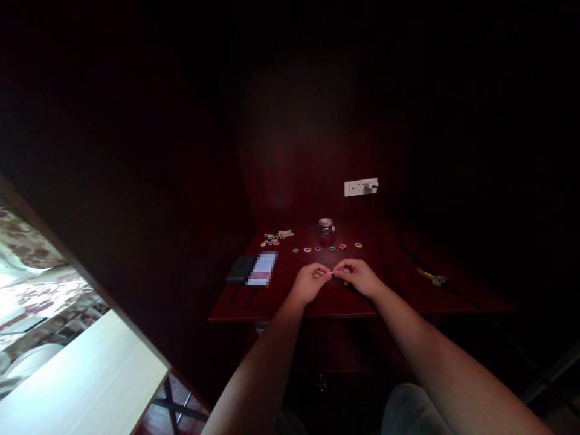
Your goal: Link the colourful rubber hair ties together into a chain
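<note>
My left hand (310,283) and my right hand (361,279) meet above the front of a dark red desk (290,306). Between their pinched fingertips is a small pink elastic hair tie (332,272), mostly covered by the fingers. Under my right hand a bit of something dark and orange shows, too hidden to name. Just beyond the hands runs a row of several small coloured hair ties (332,248), spaced apart. Farther left lies a loose pile of more hair ties (273,237). A clear jar with a lid (325,228) stands behind the row.
At the desk's left are a phone (263,269) with a lit, blurred screen and a black box-like device (240,269) with a cable. A wall socket (361,187) holds a plug. On the right lies a yellow-and-grey cable piece (437,280). Dark panels enclose the desk; a pale table (90,374) stands left.
</note>
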Available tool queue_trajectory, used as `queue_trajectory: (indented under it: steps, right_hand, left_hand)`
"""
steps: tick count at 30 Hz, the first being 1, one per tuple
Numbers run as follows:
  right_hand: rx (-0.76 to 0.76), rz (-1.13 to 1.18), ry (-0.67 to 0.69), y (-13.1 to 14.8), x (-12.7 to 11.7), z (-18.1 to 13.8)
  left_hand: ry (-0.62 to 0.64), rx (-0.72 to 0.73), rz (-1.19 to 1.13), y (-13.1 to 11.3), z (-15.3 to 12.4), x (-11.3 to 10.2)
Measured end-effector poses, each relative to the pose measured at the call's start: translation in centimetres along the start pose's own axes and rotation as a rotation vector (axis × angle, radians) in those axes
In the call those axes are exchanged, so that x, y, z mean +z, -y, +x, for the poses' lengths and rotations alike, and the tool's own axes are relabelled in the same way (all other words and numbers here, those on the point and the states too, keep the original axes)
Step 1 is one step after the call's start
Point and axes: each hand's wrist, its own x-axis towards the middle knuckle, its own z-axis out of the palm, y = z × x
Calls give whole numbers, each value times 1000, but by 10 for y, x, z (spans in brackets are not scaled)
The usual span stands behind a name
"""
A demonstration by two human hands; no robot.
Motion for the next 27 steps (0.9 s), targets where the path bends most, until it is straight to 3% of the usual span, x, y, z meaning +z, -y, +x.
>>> queue_trajectory:
  steps: [16, 27]
  right_hand:
    - [18, 13, -7, 3, 3, -1]
    - [-21, -96, 45, 2, 3, -2]
  left_hand:
    - [-38, -19, 30, -6, -3, 1]
    - [8, 12, -11, -4, -4, 1]
